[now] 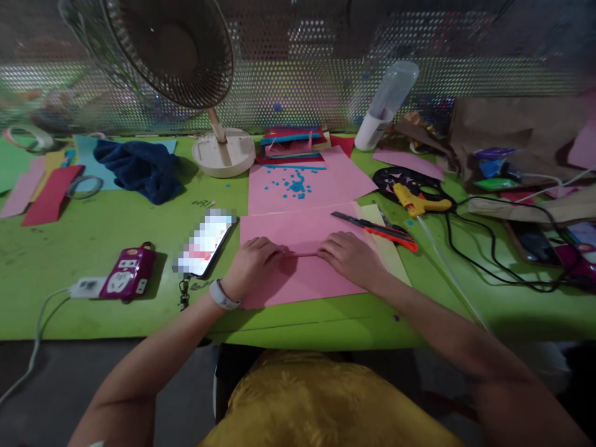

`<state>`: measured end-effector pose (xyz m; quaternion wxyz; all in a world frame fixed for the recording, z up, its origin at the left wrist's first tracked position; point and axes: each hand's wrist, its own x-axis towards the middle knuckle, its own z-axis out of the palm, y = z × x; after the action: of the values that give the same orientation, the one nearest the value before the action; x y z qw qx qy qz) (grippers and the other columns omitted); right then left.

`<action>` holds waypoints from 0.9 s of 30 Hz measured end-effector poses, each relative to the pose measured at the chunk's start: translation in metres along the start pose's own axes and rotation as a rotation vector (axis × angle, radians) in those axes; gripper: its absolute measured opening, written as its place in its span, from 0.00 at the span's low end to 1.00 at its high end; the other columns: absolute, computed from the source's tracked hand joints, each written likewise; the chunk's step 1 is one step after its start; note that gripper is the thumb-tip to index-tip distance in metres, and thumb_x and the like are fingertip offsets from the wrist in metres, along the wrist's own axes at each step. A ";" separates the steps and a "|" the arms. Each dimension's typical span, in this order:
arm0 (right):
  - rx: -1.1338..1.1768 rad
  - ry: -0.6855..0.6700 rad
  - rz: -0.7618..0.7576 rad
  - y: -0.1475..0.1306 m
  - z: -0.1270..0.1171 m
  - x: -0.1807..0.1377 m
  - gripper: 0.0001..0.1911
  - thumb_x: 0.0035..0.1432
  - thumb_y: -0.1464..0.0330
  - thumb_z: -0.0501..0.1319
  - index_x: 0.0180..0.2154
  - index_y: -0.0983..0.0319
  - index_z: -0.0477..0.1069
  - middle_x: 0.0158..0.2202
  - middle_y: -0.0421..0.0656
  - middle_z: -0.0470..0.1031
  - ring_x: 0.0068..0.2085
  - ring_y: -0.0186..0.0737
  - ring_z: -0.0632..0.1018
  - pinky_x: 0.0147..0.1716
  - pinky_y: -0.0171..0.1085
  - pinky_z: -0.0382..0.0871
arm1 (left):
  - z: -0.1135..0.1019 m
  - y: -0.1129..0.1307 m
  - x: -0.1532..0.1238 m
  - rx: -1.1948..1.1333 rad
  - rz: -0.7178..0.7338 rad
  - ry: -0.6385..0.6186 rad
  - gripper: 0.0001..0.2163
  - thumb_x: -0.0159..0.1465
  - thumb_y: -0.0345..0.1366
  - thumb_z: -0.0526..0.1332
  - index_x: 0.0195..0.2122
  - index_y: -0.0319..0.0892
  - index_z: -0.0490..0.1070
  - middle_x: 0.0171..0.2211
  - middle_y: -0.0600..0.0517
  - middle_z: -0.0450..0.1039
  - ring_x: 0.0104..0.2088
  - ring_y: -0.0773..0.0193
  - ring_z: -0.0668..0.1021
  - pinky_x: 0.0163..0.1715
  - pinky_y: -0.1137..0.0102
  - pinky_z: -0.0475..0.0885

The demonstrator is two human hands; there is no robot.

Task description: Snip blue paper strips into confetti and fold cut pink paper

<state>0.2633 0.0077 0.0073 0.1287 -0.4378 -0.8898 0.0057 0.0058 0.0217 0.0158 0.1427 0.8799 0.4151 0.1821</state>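
Observation:
A thin, narrow pink paper strip stretches between my two hands, low over a pink sheet of paper. Its left end is pinched in the fingers of my left hand, which wears a pale watch on the wrist. My right hand is closed on the other end. Whether the strip is folded or rolled I cannot tell. A box cutter with an orange and black handle lies just beyond my right hand, partly on a pale yellow sheet.
Blue paper bits lie on another pink sheet behind. A fan and white bottle stand at the back. To the left are a phone and a purple power adapter; to the right, a corded yellow glue gun.

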 end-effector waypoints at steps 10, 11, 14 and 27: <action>0.139 -0.014 0.122 0.003 0.000 0.006 0.13 0.66 0.61 0.53 0.37 0.62 0.71 0.36 0.47 0.75 0.40 0.45 0.73 0.40 0.41 0.63 | 0.003 0.009 -0.005 0.253 0.071 0.085 0.15 0.67 0.29 0.51 0.53 0.42 0.68 0.50 0.44 0.72 0.53 0.55 0.72 0.57 0.52 0.60; 0.148 -0.015 0.120 0.003 0.000 0.006 0.13 0.66 0.61 0.53 0.37 0.62 0.71 0.37 0.47 0.75 0.40 0.45 0.73 0.40 0.41 0.63 | 0.007 0.013 -0.007 0.275 0.143 0.083 0.18 0.67 0.28 0.50 0.58 0.42 0.63 0.56 0.45 0.68 0.58 0.55 0.67 0.60 0.52 0.55; 0.162 -0.012 0.117 0.005 0.001 0.005 0.13 0.66 0.61 0.53 0.38 0.61 0.71 0.37 0.47 0.75 0.40 0.44 0.73 0.40 0.41 0.64 | 0.018 0.022 -0.010 0.286 0.257 0.031 0.26 0.68 0.40 0.51 0.66 0.40 0.48 0.64 0.43 0.55 0.65 0.55 0.56 0.64 0.51 0.45; 0.246 -0.066 0.147 0.015 0.001 0.006 0.12 0.64 0.60 0.55 0.35 0.60 0.71 0.35 0.44 0.75 0.39 0.42 0.74 0.40 0.40 0.64 | 0.031 0.016 -0.012 0.238 0.178 -0.044 0.38 0.63 0.58 0.49 0.68 0.41 0.42 0.67 0.43 0.48 0.67 0.54 0.52 0.65 0.55 0.43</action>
<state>0.2717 0.0219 0.0058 0.1512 -0.4825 -0.8516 0.1386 0.0228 -0.0011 -0.0074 0.0297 0.9277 0.3510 0.1240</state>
